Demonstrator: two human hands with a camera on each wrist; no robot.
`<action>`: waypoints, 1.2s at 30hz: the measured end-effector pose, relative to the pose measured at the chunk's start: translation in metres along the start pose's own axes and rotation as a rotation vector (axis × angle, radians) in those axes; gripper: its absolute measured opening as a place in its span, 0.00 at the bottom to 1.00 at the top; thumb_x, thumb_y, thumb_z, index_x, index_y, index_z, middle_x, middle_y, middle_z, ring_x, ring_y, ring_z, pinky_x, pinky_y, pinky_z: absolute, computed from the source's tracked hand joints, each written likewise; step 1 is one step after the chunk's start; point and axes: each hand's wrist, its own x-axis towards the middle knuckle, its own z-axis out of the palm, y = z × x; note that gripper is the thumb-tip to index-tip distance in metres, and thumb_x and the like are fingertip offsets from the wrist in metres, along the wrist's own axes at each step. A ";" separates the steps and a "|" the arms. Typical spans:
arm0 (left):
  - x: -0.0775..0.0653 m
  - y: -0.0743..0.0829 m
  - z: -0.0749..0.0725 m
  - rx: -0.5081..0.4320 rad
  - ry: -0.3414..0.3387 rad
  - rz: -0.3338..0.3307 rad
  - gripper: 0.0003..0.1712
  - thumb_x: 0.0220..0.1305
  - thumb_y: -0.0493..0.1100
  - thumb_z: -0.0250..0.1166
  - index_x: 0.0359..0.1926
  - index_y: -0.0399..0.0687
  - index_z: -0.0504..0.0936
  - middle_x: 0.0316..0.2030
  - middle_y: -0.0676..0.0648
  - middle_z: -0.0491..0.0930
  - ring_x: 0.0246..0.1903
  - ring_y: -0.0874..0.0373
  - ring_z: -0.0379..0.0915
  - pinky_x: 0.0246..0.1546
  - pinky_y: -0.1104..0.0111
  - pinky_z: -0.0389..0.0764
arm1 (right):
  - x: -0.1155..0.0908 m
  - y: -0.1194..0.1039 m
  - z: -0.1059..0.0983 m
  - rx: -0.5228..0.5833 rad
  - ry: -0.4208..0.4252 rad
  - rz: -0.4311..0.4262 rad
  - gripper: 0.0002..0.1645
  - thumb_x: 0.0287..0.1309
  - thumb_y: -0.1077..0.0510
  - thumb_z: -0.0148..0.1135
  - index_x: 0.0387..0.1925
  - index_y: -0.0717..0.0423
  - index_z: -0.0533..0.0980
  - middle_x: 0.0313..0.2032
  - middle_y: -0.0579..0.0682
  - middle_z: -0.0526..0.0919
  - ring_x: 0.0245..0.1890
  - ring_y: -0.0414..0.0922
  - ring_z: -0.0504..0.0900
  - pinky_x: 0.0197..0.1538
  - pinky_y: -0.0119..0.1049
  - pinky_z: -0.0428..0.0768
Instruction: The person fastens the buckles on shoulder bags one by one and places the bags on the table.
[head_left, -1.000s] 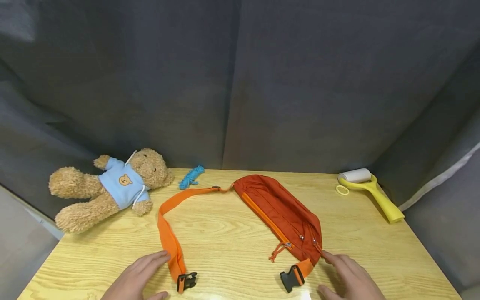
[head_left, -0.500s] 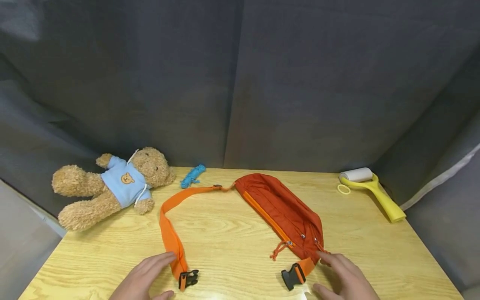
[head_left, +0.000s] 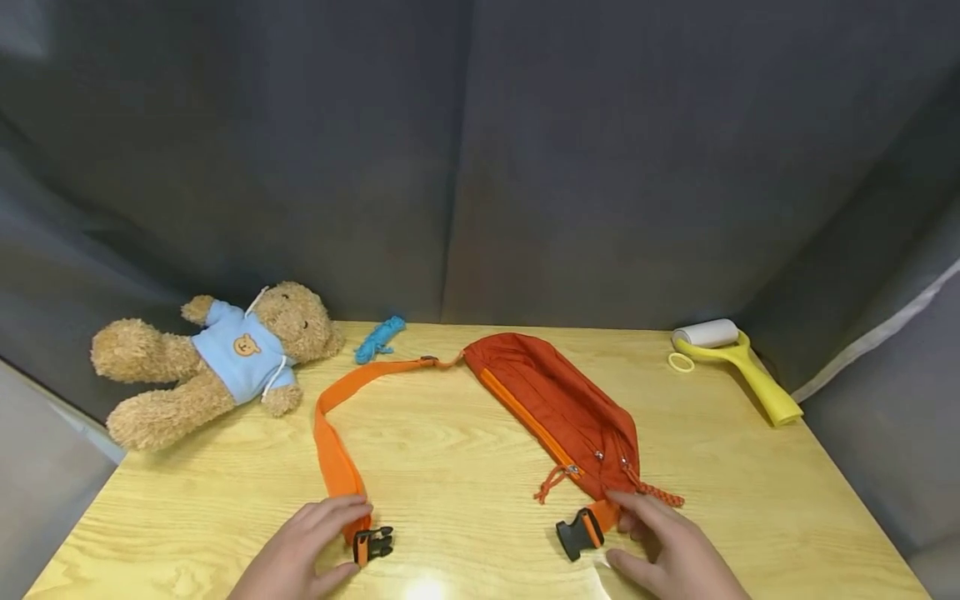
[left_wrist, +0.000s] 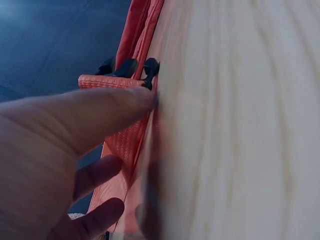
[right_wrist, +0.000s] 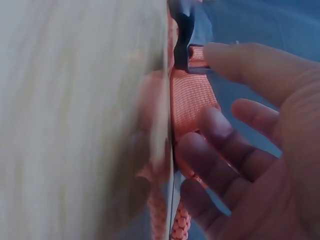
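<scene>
Near the front edge of the wooden table (head_left: 465, 467), the long orange strap (head_left: 333, 454) just behind its black buckle (head_left: 372, 544) is touched by the relaxed, unclenched fingers of the left hand (head_left: 300, 562), while the short strap end (head_left: 609, 515) of the red waist bag (head_left: 558, 412), beside the other buckle half (head_left: 576, 533), is touched by the loosely extended fingers of the right hand (head_left: 675, 558).

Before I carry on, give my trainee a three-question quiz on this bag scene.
1. True or false: the two buckle halves are clipped together.
2. Which thing lies nearest the lint roller? A) teddy bear B) yellow ring C) blue cord
3. What does the left hand touch?

Key:
1. False: the left buckle and right buckle lie apart on the table.
2. B, the yellow ring.
3. The orange strap, near its buckle.
</scene>
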 end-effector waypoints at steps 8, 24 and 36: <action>0.006 0.005 -0.004 -0.026 -0.080 -0.040 0.34 0.54 0.46 0.78 0.63 0.60 0.79 0.62 0.55 0.76 0.52 0.55 0.76 0.47 0.58 0.82 | 0.004 -0.002 0.005 0.106 -0.061 0.042 0.36 0.48 0.54 0.80 0.60 0.49 0.77 0.31 0.39 0.73 0.27 0.33 0.70 0.28 0.28 0.72; 0.011 0.006 0.006 -0.017 -0.113 -0.026 0.34 0.56 0.50 0.76 0.64 0.64 0.77 0.59 0.61 0.76 0.54 0.59 0.75 0.48 0.55 0.80 | 0.014 0.000 0.013 0.242 -0.136 -0.037 0.31 0.51 0.54 0.78 0.57 0.53 0.78 0.31 0.42 0.74 0.30 0.35 0.72 0.30 0.30 0.74; 0.011 0.004 0.013 -0.059 -0.111 0.054 0.28 0.65 0.50 0.70 0.65 0.67 0.76 0.61 0.54 0.76 0.51 0.57 0.74 0.42 0.56 0.79 | 0.016 -0.001 0.017 0.223 -0.172 0.004 0.30 0.52 0.55 0.77 0.58 0.51 0.78 0.29 0.41 0.74 0.24 0.33 0.69 0.26 0.30 0.72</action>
